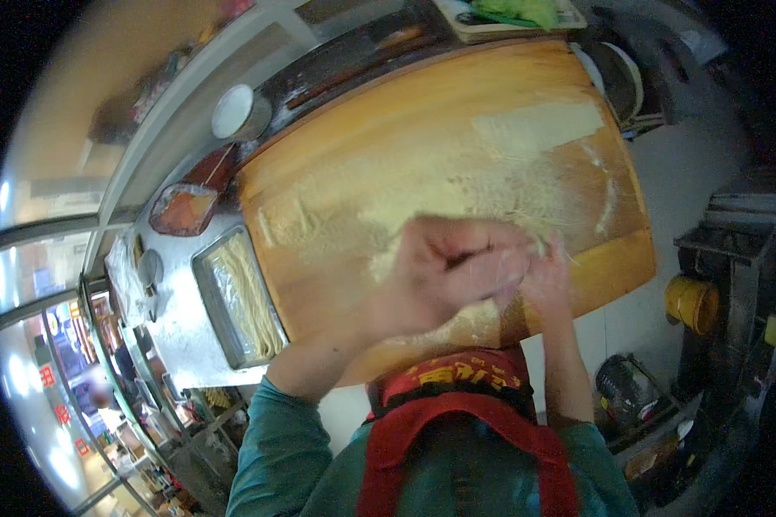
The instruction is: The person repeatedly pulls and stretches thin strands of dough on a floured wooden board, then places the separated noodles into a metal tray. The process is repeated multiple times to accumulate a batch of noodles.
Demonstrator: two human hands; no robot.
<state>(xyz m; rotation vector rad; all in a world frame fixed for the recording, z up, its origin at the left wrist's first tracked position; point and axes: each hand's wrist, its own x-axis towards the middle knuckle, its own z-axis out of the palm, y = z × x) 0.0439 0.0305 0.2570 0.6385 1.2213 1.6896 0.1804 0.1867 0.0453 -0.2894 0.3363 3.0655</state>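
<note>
Both of my hands are blurred and close together over the near part of a floured wooden board [336, 278]. My left hand [462, 262] has its fingers curled, and whether anything is inside them cannot be made out. Beside it on the right, my right hand [548, 274] has a few thin pale strands at its fingertips. Loose cut noodles [517, 194] lie scattered beyond the hands. A flat sheet of dough [537, 126] rests on the far right of the board. Pale floury dough [475, 326] is partly visible below my hands, near the apron.
Left of the board, a metal tray [210, 291] holds long noodles on plastic film. Behind it are a reddish container [181, 210] and a white-topped tub [233, 111]. A rolling pin [336, 84] lies past the far edge, near a tray [524, 32] of greens. A yellow bucket [692, 304] stands right.
</note>
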